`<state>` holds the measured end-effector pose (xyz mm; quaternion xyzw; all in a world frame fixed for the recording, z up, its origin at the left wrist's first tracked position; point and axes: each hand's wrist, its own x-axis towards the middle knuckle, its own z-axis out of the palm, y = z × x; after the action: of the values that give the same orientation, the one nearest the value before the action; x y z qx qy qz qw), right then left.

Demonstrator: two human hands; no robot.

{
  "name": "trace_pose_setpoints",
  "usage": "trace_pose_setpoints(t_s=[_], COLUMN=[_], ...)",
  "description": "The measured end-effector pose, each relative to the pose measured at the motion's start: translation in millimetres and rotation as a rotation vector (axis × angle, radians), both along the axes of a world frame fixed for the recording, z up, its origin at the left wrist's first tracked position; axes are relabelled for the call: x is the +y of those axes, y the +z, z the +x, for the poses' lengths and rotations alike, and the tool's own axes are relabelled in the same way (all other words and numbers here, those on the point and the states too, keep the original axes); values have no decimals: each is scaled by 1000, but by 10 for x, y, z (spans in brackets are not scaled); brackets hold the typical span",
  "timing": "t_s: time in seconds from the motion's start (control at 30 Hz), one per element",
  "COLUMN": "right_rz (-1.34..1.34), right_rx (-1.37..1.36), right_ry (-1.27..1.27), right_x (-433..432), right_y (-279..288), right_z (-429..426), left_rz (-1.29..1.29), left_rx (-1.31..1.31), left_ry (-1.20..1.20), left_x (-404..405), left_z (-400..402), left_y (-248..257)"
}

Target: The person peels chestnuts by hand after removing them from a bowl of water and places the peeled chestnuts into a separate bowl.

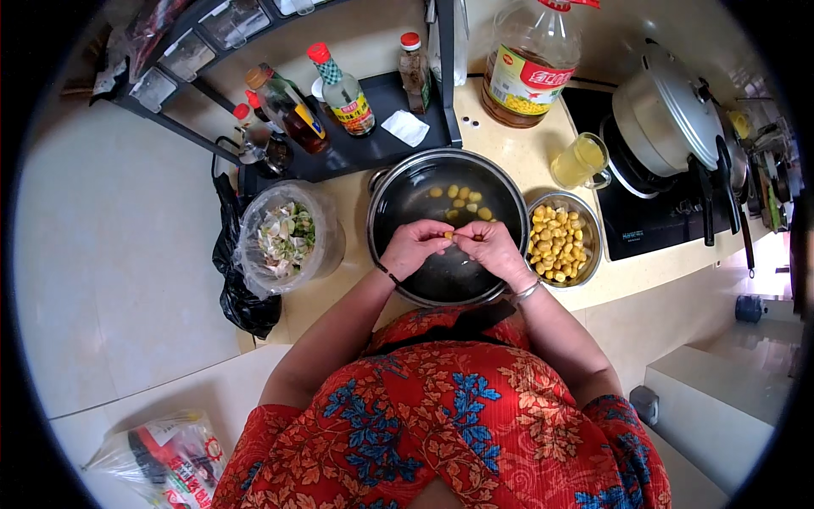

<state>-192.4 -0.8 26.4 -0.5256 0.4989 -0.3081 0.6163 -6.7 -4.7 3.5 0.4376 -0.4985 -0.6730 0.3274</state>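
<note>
My left hand (420, 247) and my right hand (488, 249) meet over a wide steel pot (445, 296), pinching one small yellow-brown chestnut-like piece (449, 235) between their fingertips. Several yellow pieces (464, 192) lie in water in the pot, beyond my fingers. Close by my right wrist, a round steel bowl (596, 224) holds many peeled, chestnut-like yellow pieces (558, 245). My right palm hides whatever else may be inside it.
Left of the pot stands a plastic-lined bin (329, 238) of scraps beside a black plastic bag (232, 254). Bottles fill a dark rack (381, 86) behind. A large oil bottle (531, 76), a glass mug (579, 160) and a pressure cooker (664, 108) on a black cooktop (661, 223) stand right.
</note>
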Motion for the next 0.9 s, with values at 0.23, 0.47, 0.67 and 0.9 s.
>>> trace_pose_setpoints(t_s=[0.23,0.47,0.67,0.9], right_rz=[70,81,60,113], right_rx=[-65,-77,-57,-80], right_ry=[-34,-46,-41,-24], right_x=[-21,-11,-3,-2], right_y=[-23,51,26,62], right_z=[-24,11,0,-2], left_rz=[114,137,186,221], left_rx=[97,108,136,175], left_ry=[3,6,-13,14], left_x=[13,6,4,2], left_z=[-20,-7,-9,2], left_y=[77,44,27,41])
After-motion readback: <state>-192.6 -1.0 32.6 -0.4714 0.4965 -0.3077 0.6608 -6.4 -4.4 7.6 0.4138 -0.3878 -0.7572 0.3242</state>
